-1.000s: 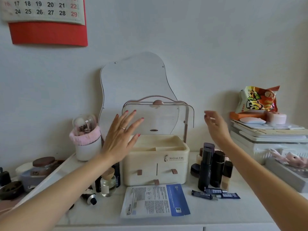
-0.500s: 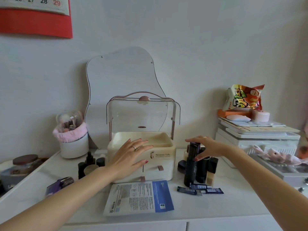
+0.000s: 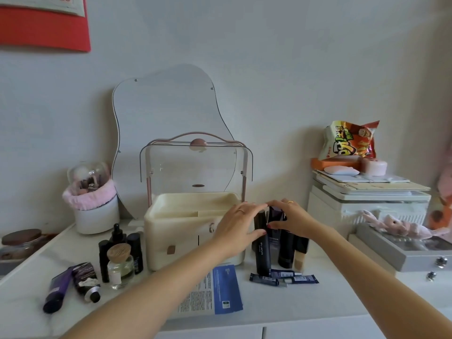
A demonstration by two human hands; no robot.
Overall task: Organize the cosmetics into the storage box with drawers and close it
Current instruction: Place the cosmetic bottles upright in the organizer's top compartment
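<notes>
From the head camera, the tall black bottle [image 3: 262, 250] has small white letters running up its side, too small to read. The blue and white packet [image 3: 215, 291] lying flat at the front of the white table [image 3: 325, 299] has tiny print that cannot be read either. The snack bag [image 3: 350, 140] far on the right has big yellow letters on red and orange. The red calendar [image 3: 44, 23] on the wall shows part of a 29.

The cream storage box [image 3: 181, 231] sits in the middle of the table with its clear lid [image 3: 195, 165] up. Both hands meet just to the right of it. The left hand [image 3: 238, 230] wraps around the tall black bottle near its top. The right hand [image 3: 289, 220] pinches the dark purple bottle [image 3: 275, 225] right beside it. More dark bottles [image 3: 286, 248] stand under the hands. Small blue tubes [image 3: 283, 278] lie in front of them.
</notes>
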